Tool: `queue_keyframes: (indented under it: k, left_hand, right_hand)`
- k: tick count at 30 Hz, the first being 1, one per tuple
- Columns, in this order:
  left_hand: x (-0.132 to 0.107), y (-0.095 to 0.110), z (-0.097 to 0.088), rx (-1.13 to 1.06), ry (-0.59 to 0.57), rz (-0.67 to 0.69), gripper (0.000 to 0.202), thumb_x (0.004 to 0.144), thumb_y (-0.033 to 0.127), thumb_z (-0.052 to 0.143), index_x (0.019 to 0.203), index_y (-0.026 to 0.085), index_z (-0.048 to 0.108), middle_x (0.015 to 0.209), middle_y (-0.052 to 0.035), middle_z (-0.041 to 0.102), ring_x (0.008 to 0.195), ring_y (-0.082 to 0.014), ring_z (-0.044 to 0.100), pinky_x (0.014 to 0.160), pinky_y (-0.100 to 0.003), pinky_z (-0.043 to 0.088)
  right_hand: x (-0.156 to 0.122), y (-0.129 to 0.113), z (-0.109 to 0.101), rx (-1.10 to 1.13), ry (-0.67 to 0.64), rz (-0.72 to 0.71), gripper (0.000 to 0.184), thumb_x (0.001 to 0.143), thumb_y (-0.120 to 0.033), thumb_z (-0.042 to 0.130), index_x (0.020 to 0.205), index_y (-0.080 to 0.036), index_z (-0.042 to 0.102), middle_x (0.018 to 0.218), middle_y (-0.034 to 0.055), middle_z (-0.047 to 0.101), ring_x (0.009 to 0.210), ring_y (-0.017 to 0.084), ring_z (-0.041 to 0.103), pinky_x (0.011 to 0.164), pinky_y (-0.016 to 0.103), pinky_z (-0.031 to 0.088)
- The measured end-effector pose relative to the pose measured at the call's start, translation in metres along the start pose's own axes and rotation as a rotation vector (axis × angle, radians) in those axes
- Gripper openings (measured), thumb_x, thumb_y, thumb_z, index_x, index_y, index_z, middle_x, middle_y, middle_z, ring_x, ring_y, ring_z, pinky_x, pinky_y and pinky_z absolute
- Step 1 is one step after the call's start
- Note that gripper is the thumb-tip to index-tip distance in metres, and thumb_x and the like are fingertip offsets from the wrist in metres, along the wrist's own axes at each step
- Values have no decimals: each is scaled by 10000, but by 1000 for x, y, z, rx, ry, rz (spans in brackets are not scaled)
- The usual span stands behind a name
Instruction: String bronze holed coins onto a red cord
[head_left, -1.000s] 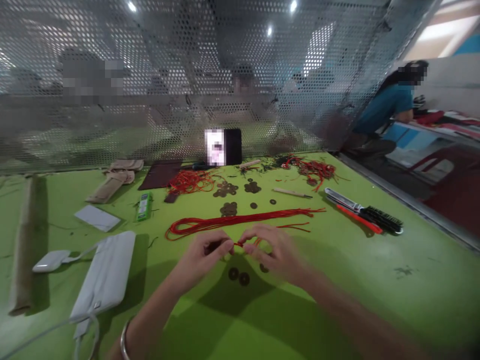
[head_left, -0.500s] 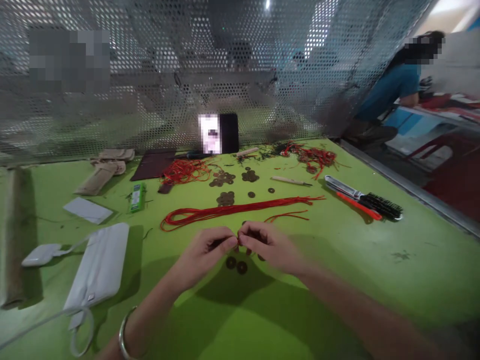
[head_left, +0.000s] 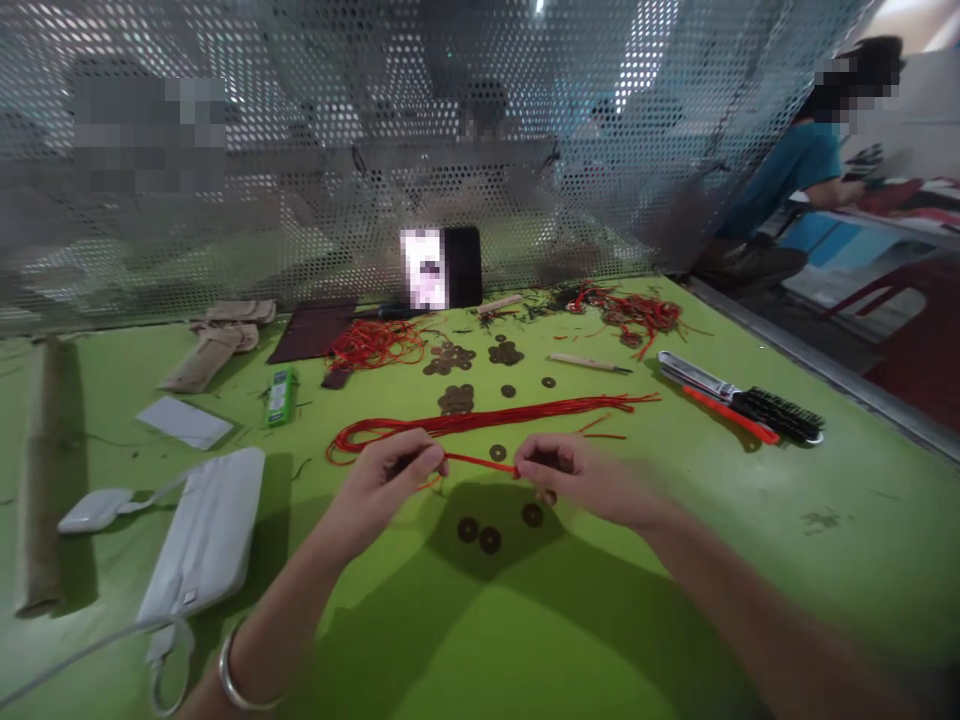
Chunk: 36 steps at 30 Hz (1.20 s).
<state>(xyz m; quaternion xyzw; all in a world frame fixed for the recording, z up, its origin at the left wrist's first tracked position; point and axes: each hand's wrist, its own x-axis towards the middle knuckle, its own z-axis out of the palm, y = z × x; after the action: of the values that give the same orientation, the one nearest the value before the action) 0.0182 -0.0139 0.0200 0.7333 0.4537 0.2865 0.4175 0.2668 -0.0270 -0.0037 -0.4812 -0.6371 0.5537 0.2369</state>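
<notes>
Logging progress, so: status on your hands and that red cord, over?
Left hand and right hand pinching red cord. Cord stretched between them. Coins nearby on table; cord span unobstructed.

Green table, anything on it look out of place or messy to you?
What looks like a hairbrush, lying at right, seems unrelated to the holed discs. Farther back, left of centre, red threads lie tangled, unlike the neater red cord bundle.

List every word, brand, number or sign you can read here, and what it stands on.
No text can be read.
Green pack: pale markings, too small to read.
Screen: its lit part is pixelated, nothing legible.
Coins: any characters are too small to make out.
</notes>
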Motion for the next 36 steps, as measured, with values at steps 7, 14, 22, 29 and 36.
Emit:
queue_keyframes:
  k: [7,14,22,29,36]
  left_hand:
    - [2,-20,-30,-205,213,-40,327,819,437,592,687,140,635,563,11,461,506,-75,336,453,-201,250]
    - [-7,-5,-51,-905,482,-39,256,574,318,792,623,148,607,635,17,514,474,-41,372,391,-144,322]
    - [-14,3,-25,-529,94,50,186,819,321,626,720,178,692,1119,-60,581,659,-76,494,537,-186,419]
    - [-18,21,26,-100,-285,-23,305,906,397,493,763,177,648,986,-55,600,867,-152,547,727,-247,429]
    - [-19,20,16,9,-255,-9,335,918,410,460,731,168,595,715,-3,544,650,-115,465,583,-232,333]
  right_hand:
    - [-4,8,-54,-146,81,-67,354,856,-522,532,833,-173,586,748,19,618,719,140,576,708,298,445]
    - [-16,8,-81,-172,201,-108,400,810,-563,571,813,-168,627,719,32,634,696,151,581,689,295,450]
    - [-11,-10,-32,-178,256,-177,381,830,-538,564,818,-167,650,716,31,636,631,132,568,591,266,458]
    - [-12,-27,31,-295,187,-325,207,882,-349,569,805,-180,661,753,19,679,667,136,598,600,262,447]
    - [-13,-20,11,-287,245,-267,236,878,-390,569,806,-188,668,759,30,693,667,147,616,600,272,466]
